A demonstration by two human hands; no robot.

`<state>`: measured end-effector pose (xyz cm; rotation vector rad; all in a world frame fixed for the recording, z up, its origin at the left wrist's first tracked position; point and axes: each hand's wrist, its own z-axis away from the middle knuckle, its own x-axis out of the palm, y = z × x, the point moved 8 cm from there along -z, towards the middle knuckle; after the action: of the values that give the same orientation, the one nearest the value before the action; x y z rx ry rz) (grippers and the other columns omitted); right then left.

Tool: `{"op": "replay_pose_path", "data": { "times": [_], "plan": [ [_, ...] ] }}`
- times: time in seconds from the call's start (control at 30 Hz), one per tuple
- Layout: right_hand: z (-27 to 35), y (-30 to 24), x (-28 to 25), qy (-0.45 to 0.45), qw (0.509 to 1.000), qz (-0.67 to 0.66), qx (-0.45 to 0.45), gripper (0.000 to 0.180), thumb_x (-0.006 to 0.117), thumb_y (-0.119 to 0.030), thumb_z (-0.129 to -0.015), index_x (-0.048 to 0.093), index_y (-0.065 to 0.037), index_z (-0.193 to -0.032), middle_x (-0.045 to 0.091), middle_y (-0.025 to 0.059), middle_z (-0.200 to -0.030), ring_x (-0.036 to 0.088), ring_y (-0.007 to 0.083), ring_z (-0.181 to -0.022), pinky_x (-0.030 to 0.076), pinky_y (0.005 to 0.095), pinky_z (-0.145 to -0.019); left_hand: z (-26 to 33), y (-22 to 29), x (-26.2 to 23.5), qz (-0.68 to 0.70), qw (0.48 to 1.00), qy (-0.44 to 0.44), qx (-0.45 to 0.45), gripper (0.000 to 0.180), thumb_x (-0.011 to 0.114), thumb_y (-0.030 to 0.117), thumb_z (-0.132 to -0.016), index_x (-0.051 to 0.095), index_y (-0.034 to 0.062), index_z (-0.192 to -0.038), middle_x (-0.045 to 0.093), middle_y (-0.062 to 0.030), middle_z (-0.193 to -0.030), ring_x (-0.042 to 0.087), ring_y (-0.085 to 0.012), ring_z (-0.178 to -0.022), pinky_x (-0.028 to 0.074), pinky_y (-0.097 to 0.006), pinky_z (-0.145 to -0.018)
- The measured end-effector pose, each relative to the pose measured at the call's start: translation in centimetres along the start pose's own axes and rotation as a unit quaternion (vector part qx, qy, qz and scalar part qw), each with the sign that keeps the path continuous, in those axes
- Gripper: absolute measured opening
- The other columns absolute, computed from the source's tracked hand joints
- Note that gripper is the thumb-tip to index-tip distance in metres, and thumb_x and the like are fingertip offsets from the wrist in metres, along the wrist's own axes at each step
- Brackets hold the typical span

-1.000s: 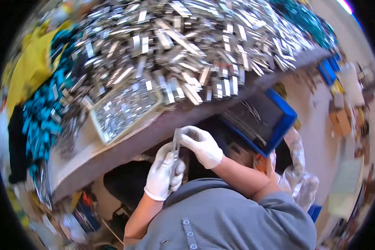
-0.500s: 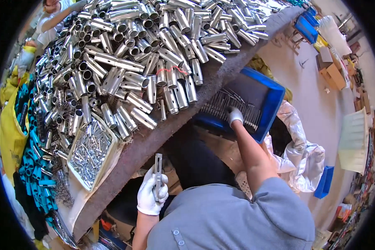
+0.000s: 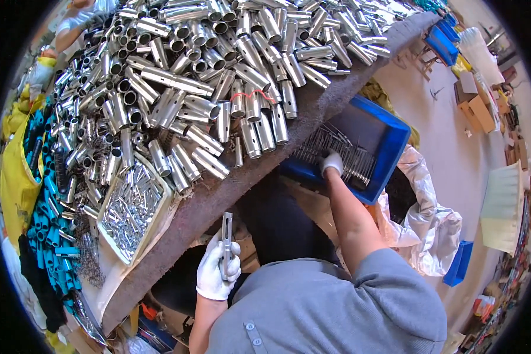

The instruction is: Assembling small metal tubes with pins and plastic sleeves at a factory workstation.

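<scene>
My left hand (image 3: 219,267), in a white glove, is wrapped round a slotted metal tube (image 3: 226,239) held upright near my body. The tube's upper end, with a long slot, sticks out above the fingers. To the right, my gloved right hand (image 3: 331,163) reaches down into a blue plastic bin (image 3: 389,159). Its fingers are curled among thin metal rods (image 3: 357,165) lying side by side there. The fingertips are partly hidden, and I cannot make out what they hold.
A large heap of shiny metal tubes (image 3: 177,88) covers the grey-edged table (image 3: 218,192). A white tray (image 3: 130,259) of small metal parts sits near its edge. Teal tubes (image 3: 41,227) lie at the left. A white sack (image 3: 436,230) is beside the bin. Another person (image 3: 71,29) is at far left.
My view has shifted slightly, so the table and bin appear a little to the right and lower. My left hand still grips the tube; my right hand stays among the rods.
</scene>
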<state>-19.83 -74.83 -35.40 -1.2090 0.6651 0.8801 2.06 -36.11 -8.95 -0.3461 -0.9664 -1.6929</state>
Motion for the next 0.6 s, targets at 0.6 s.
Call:
{"op": "replay_pose_path", "data": {
  "times": [0.6],
  "plan": [
    [31.0, -29.9, -16.3, -0.556, 0.703, -0.351, -0.271, 0.014, 0.065, -0.003, -0.082, 0.053, 0.002, -0.088, 0.066, 0.0190, -0.092, 0.065, 0.0241, -0.086, 0.053, 0.0321, -0.075, 6.2, 4.5, 0.8, -0.045, 0.989, -0.092, 0.103, 0.049, 0.048, 0.020, -0.093, 0.035, 0.0029, -0.136, 0.057, -0.0071, -0.084, 0.040, -0.0053, -0.045, 0.028, -0.017, -0.036]
  ]
}}
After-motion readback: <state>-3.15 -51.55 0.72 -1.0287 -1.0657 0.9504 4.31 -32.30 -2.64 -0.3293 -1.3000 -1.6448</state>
